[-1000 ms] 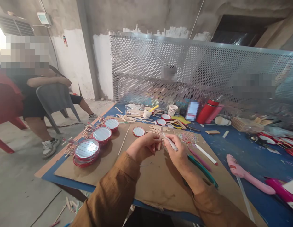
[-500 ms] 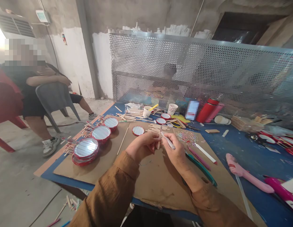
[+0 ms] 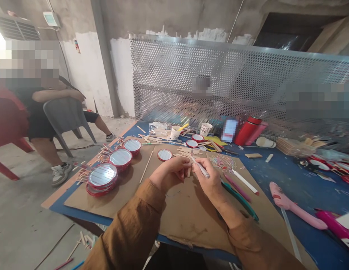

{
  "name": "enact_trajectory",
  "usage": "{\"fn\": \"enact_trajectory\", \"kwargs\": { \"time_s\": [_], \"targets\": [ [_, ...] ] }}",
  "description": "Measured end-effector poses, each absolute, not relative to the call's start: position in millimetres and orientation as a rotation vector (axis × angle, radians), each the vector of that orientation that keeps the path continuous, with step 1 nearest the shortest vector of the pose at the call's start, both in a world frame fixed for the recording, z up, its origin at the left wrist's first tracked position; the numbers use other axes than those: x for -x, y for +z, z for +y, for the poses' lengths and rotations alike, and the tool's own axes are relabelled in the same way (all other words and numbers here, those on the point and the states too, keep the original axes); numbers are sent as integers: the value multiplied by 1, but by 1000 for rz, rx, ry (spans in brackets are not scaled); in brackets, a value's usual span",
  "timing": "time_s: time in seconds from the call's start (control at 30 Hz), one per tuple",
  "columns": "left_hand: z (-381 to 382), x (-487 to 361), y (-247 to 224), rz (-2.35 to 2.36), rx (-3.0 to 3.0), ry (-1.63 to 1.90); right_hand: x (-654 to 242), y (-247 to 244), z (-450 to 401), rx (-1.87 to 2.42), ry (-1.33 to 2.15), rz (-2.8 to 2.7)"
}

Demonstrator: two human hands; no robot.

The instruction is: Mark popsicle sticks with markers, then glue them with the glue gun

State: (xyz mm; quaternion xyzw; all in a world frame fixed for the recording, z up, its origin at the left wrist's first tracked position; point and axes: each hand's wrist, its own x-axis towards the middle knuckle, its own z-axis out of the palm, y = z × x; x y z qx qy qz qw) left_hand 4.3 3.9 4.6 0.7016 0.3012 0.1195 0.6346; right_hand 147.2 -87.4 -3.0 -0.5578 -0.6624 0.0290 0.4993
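Over the middle of the cardboard sheet, my left hand is closed on a narrow wooden craft stick, held upright between the fingertips. My right hand grips a whitish pen, tilted so that its tip meets or nearly meets the stick; exact contact is too small to tell. Just beyond the hands lie loose craft sticks and a small round red-rimmed drum-like piece. Several larger red-rimmed round pieces with strings across them and stick handles line the left side.
Right of my hands lie teal-handled pliers, a white marker and scattered rubber bands. A pink glue gun rests further right. Paper cups, a phone and a red bottle stand before a perforated metal screen. A person sits at left.
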Motion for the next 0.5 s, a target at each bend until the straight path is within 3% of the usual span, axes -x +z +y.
{"fn": "enact_trajectory", "kwargs": {
  "time_s": [0.5],
  "targets": [
    [4, -3, 7, 685, -1640, 256, -147, -1, -87, 1351, 105, -1620]
  ]
}}
